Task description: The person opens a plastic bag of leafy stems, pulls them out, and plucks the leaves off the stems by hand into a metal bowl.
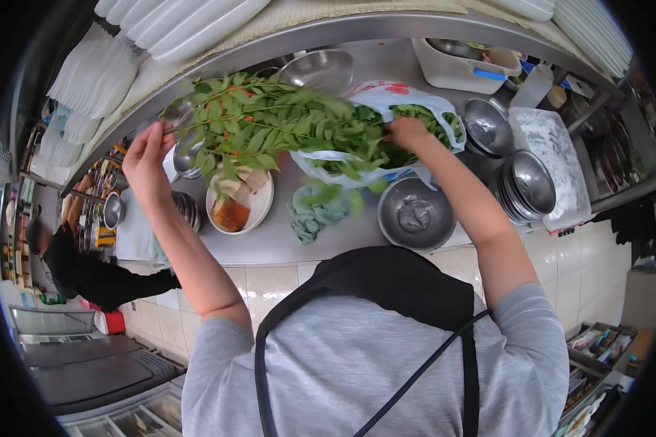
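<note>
Long leafy green stems (pixel 270 120) stretch across the middle of the steel counter. At their left end my left hand (pixel 149 156) pinches the stem tips, raised above the counter. My right hand (pixel 408 134) reaches into the open white plastic bag (pixel 375 95) with red print, its fingers hidden among the leaves. More greens fill the bag. Below the stems, a white bowl (pixel 261 202) holds pale pieces and a brown piece. Beside it lies a crumpled green cloth (pixel 317 213). An empty-looking metal bowl (pixel 417 215) sits below the bag.
Stacked metal bowls (pixel 532 182) and a frosty white container (pixel 554 164) stand at the right. A white bin (pixel 455 67) is at the back. White trays (pixel 95 73) fill the shelf overhead. Another person in black (pixel 87 269) is at the far left.
</note>
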Motion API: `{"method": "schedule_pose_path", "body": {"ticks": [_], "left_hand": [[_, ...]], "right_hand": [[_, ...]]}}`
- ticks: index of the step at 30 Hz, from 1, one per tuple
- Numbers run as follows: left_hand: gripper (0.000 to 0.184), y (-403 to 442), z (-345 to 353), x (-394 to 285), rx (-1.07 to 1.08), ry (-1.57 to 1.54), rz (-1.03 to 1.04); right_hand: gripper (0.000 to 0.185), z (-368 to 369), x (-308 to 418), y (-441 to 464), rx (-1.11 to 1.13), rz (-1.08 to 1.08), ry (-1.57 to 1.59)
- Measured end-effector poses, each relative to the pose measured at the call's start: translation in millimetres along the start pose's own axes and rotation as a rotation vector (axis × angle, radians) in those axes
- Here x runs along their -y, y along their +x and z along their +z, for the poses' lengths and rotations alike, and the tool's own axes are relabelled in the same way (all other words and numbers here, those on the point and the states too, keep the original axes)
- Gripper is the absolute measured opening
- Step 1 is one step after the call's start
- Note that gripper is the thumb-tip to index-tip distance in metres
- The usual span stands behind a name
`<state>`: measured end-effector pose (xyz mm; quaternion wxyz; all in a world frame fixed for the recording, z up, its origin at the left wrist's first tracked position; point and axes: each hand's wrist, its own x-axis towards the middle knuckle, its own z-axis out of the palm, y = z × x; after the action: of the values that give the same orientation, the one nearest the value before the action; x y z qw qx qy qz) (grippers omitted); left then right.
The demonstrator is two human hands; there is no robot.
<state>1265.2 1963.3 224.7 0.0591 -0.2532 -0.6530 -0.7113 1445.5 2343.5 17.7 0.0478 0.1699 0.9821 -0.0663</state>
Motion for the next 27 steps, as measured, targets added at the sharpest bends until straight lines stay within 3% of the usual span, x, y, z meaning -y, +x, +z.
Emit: {"method": "schedule_pose_path", "body": {"ticks": [6,11,13,15,17,19,20,22,26,27], "left_hand": [[0.020,-5.0,-54.5,20.9,-0.105,-0.177,-0.058],[0.020,-8.8,-88.3,23.8,-0.238,-0.312,-0.026],[0.020,-13.7,-108.7,25.7,-0.263,-0.332,-0.001],[0.020,-21.8,-120.5,27.6,-0.300,-0.320,0.005],[0.020,-28.9,-128.7,33.3,-0.344,-0.326,0.005],[0.021,-33.8,-132.9,50.1,-0.370,-0.336,-0.017],[0.022,-35.4,-133.6,57.0,-0.391,-0.347,-0.033],[0.022,-38.1,-122.1,64.1,-0.398,-0.365,-0.069],[0.022,-36.5,-93.2,68.4,-0.381,-0.448,-0.085],[0.022,-34.2,-87.0,68.9,-0.313,-0.504,-0.118]], "right_hand": [[0.022,-5.1,-18.6,8.7,0.041,0.109,-0.177],[0.026,-46.7,-8.4,5.4,0.135,0.025,0.082],[0.028,-77.8,-1.0,-30.0,-0.031,-0.184,0.198],[0.027,-111.3,20.5,-76.3,-0.127,-0.161,0.190],[0.029,-115.8,41.8,-111.6,-0.026,-0.358,0.554],[0.045,-94.0,60.7,-125.4,0.457,-0.551,0.787],[0.045,-81.8,65.6,-120.8,0.458,-0.547,0.790],[0.059,-55.9,77.1,-108.8,0.431,-0.630,0.456],[0.070,-8.2,71.5,-4.8,0.450,-0.352,0.004],[0.069,9.4,67.8,18.7,0.326,-0.288,0.096]]}}
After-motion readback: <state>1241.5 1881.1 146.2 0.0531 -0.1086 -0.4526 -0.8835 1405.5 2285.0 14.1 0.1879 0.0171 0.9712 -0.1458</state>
